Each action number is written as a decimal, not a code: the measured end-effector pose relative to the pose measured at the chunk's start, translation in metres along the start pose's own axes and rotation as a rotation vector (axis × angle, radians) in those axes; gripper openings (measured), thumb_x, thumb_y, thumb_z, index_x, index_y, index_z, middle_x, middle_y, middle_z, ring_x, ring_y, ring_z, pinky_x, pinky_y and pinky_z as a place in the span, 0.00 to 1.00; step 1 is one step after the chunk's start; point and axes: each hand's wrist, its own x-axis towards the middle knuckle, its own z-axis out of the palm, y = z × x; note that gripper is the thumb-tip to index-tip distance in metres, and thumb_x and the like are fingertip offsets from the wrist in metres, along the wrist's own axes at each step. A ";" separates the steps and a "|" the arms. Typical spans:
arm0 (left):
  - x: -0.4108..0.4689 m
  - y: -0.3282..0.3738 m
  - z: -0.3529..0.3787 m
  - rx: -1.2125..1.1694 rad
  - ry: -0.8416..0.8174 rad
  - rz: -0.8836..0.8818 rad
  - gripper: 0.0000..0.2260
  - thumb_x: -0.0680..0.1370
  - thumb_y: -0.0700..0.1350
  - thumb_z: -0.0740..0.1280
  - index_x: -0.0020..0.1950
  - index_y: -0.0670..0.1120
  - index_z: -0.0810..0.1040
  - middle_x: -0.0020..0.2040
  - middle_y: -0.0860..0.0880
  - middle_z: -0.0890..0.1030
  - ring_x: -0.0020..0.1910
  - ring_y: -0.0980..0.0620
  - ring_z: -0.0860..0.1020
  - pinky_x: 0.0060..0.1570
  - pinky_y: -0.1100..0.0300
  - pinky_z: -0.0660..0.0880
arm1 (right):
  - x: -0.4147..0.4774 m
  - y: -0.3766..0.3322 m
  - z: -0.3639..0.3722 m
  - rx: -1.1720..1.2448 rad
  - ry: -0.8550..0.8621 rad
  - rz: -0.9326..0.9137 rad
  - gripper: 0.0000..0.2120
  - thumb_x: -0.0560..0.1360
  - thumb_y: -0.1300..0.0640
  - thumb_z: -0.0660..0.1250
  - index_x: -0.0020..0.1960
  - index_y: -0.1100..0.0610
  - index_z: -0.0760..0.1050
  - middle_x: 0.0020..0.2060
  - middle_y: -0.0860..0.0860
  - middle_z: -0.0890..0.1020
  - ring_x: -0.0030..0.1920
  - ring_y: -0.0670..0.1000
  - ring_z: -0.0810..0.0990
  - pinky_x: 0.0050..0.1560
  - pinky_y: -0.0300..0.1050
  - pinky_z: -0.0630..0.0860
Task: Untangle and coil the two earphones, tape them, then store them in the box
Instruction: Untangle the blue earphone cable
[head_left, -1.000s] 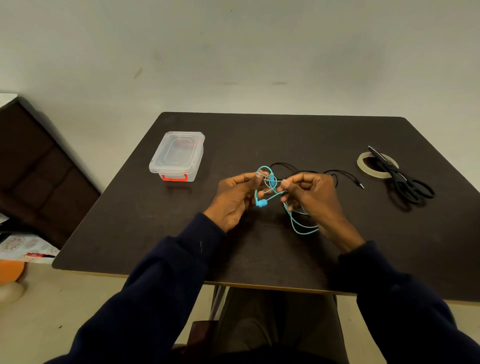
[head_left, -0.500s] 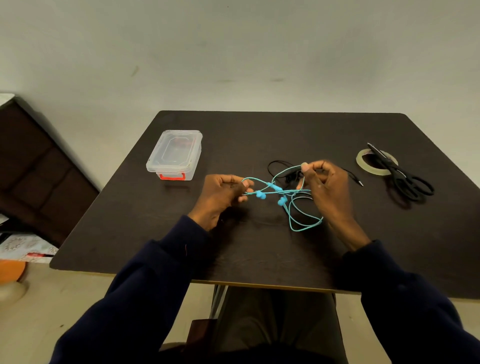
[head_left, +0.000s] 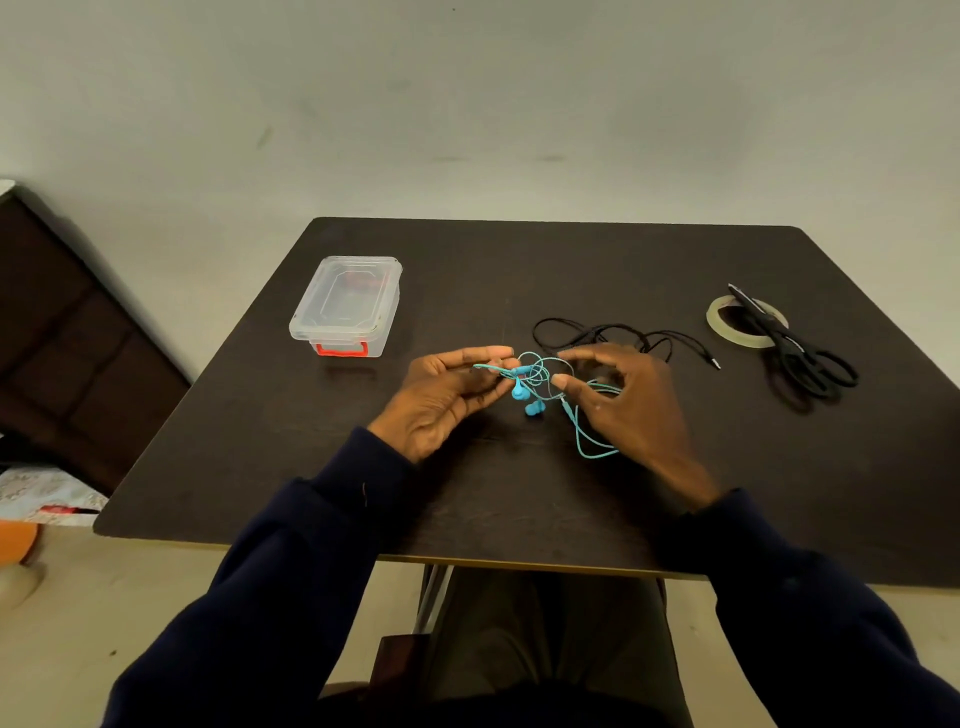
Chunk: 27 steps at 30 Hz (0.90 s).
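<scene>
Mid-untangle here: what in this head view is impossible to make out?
Head view only:
- Black earphone cable: its buds are unseen, with the right hand in front.
- Right hand's grip on the turquoise earphone cable: strands too thin to tell.
- Beige tape roll: partly covered by the black scissors.

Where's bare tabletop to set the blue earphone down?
Free: the far strip of the table behind the clear box and black earphone; the near-left corner between box and left sleeve; the near-right stretch in front of the scissors. Crowded: the centre, where left hand and right hand flank the blue earphone; the scissors lie across the tape roll.
</scene>
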 end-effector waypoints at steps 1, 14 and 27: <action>0.000 0.000 0.000 -0.019 0.023 0.008 0.10 0.78 0.27 0.64 0.57 0.34 0.81 0.51 0.38 0.85 0.50 0.46 0.86 0.49 0.57 0.83 | -0.001 -0.001 0.001 -0.040 0.056 -0.056 0.15 0.73 0.52 0.76 0.58 0.53 0.83 0.53 0.45 0.85 0.55 0.44 0.81 0.57 0.45 0.80; -0.009 -0.003 -0.001 0.009 0.081 0.115 0.09 0.74 0.31 0.71 0.53 0.35 0.82 0.48 0.38 0.86 0.48 0.44 0.86 0.48 0.58 0.83 | -0.020 -0.030 0.034 0.115 0.086 -0.160 0.11 0.73 0.57 0.77 0.54 0.59 0.82 0.48 0.49 0.83 0.46 0.44 0.82 0.46 0.40 0.82; -0.017 0.015 0.000 0.232 0.046 0.318 0.10 0.74 0.34 0.73 0.54 0.34 0.82 0.46 0.38 0.86 0.45 0.45 0.87 0.48 0.59 0.83 | 0.003 -0.039 -0.002 0.783 -0.014 0.207 0.09 0.81 0.65 0.66 0.58 0.67 0.81 0.43 0.64 0.83 0.41 0.58 0.84 0.43 0.52 0.84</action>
